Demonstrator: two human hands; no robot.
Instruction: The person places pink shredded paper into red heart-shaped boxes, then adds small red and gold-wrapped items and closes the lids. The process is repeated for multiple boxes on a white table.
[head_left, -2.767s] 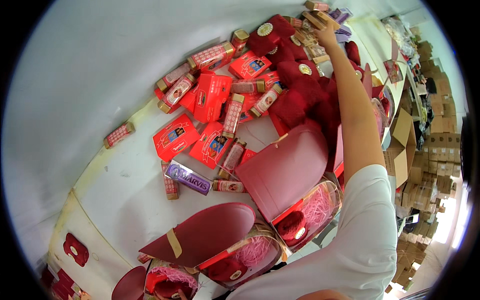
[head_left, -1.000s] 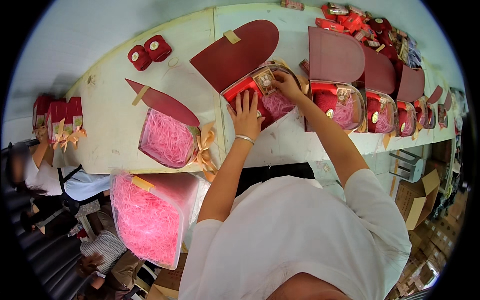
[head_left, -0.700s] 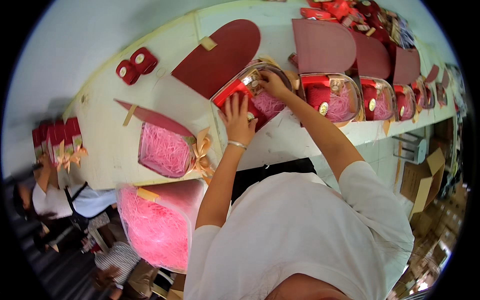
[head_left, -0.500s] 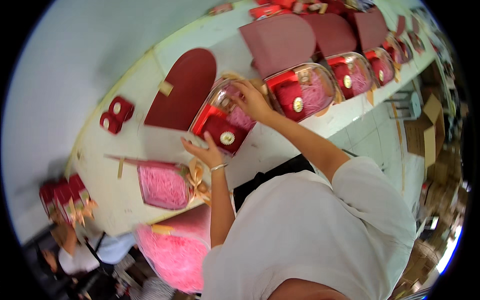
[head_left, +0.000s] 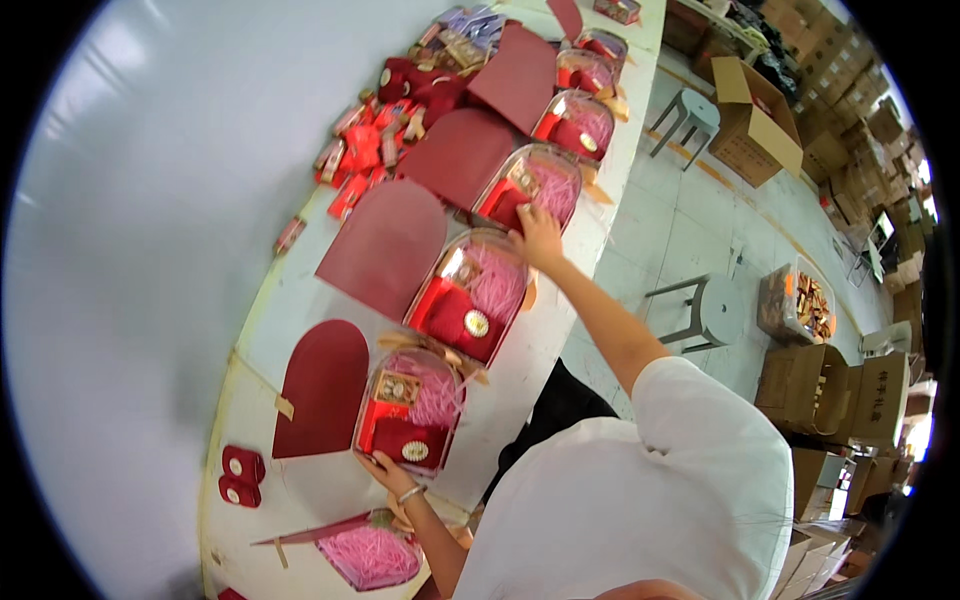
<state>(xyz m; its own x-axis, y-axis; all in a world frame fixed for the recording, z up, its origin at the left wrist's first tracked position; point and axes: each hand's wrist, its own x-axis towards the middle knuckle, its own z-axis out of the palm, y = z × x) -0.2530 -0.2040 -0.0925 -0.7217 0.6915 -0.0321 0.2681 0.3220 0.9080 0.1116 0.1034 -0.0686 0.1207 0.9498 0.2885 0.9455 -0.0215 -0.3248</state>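
My left hand is at the near edge of a gift box, its fingers closed round the lower corner. Inside lie pink paper shred, a small brown patterned packet and a dark red pouch with a pale round badge. My right hand reaches past a second filled gift box to a third. There its fingertips press together on a dark red pouch and partly hide it. Dark red arched lids stand open beside the boxes.
More filled boxes line the table's far end, beside a pile of red packets. Two dark red cases and a box of pink shred sit near me. Grey stools and cartons stand on the floor at right.
My view has swung right along the table. My right hand has left the nearest filled box and reached two boxes farther along. My left hand has closed on the nearest box's lower edge.
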